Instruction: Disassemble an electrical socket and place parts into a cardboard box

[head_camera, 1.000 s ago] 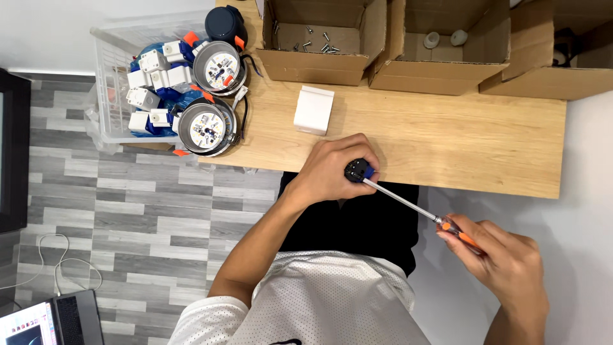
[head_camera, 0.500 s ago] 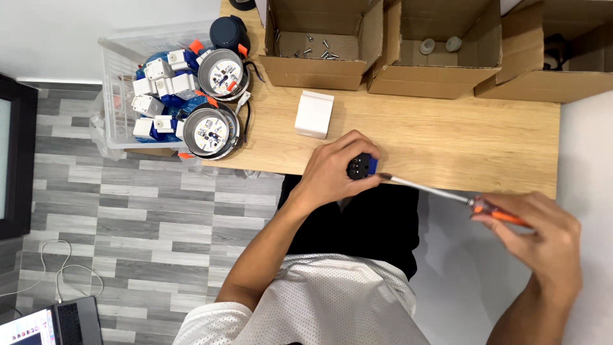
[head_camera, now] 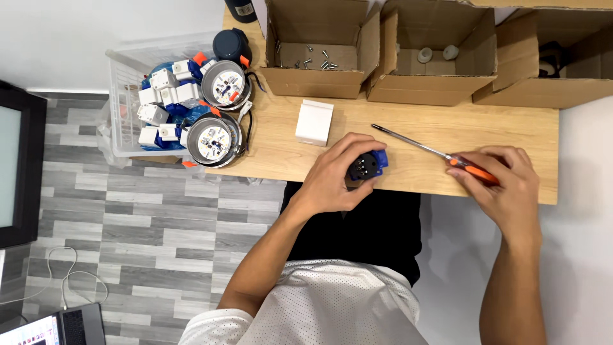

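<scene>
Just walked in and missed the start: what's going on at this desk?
A person sits at a wooden desk. The left hand grips a small black and blue part at the desk's near edge. The right hand holds an orange-handled screwdriver, lying flat on the desk, tip pointing away from the part.

A small assembly workstation, set up in an office-like room. A wooden surface (head_camera: 447, 137) carries open cardboard boxes (head_camera: 316, 48) of screws and small parts along its far edge, a clear plastic bin (head_camera: 137, 105) of round lamp fittings and white-blue connectors hangs off its left end, and grey plank flooring (head_camera: 128, 230) lies below.
</scene>
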